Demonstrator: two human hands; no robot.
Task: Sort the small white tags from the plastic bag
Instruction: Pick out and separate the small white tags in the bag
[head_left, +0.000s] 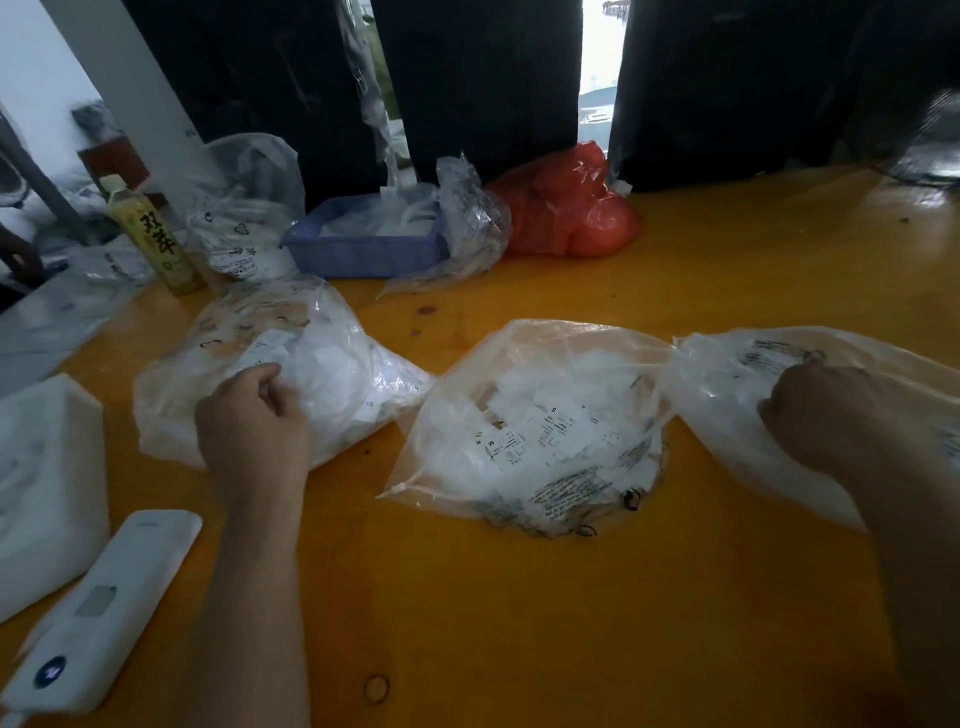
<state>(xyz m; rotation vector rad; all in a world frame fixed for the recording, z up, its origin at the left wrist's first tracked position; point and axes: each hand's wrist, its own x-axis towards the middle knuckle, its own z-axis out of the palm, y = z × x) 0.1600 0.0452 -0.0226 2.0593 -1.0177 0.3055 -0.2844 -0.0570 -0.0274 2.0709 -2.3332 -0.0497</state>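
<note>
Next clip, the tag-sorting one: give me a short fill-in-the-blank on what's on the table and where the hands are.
1. The tray at the back of the table is ____ in colour.
2. Beside it lies a bag coloured ____.
3. The left hand rests on the ____ of the three clear bags in front.
4. The bottle stands to the ____ of the tray.

Missing words: blue; red; leftmost; left

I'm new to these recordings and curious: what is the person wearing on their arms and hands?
Nothing that shows. The left hand and right hand are bare, with no gloves, rings or watch visible, and both forearms are uncovered to the picture's edge, with no sleeve in view.
</note>
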